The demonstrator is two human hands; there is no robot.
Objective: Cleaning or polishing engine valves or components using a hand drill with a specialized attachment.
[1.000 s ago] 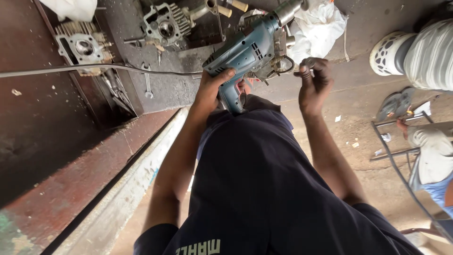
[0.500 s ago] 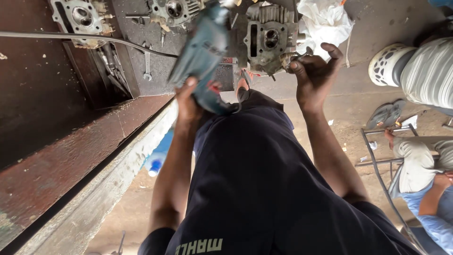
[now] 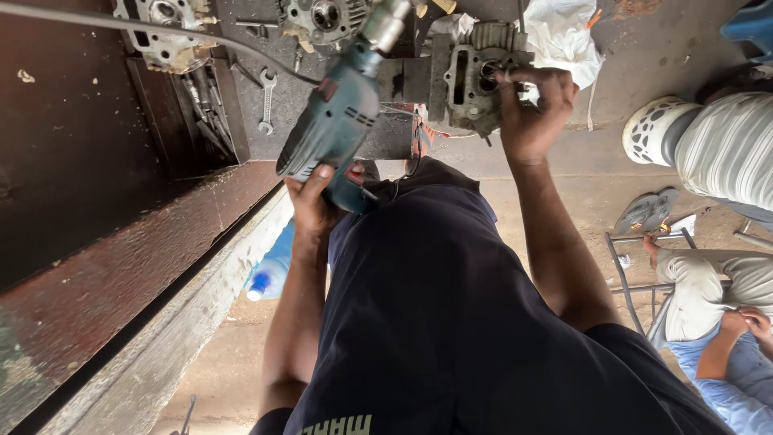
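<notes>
My left hand [image 3: 316,201] grips the handle of a teal electric drill [image 3: 338,121], whose metal chuck points up toward the bench. My right hand [image 3: 533,113] holds the side of a grey metal engine block [image 3: 475,76] that rests at the edge of the dark workbench [image 3: 274,97]. The drill's grey cable [image 3: 145,28] runs off to the left across the bench. The drill tip and the block are apart.
Two more engine parts [image 3: 165,28] [image 3: 322,18] lie on the bench, with wrenches [image 3: 266,101] and a tool tray [image 3: 197,113]. A white plastic bag [image 3: 564,36] sits behind the block. A blue bottle [image 3: 270,270] lies on the floor. Other people [image 3: 725,161] sit at the right.
The view has shifted down the bench. My left hand has tilted the drill more upright, and my right hand has closed onto the side of the engine block.
</notes>
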